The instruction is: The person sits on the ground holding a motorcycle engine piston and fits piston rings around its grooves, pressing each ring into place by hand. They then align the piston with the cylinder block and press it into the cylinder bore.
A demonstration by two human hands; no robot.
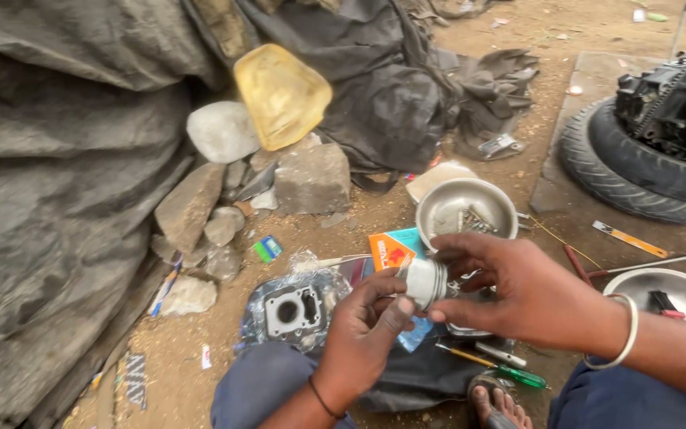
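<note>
Both hands meet low over the ground, the right hand [518, 290] and left hand [363, 334] with fingers [395, 310] clasped around a small pale metal piston [424, 280] between them. Far right lies a black tyre [621, 179], a steel bowl [464, 208] sits just beyond the piston, and a plastic-wrapped cylinder block [291, 310] lies left. A green-handled screwdriver [498, 369] lies nearest.

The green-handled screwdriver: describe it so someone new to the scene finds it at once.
Start at the person's right hand, then drop to the dark cloth beneath it. The green-handled screwdriver lies there beside a sandalled foot, the only translucent green handle among the tools.
</note>
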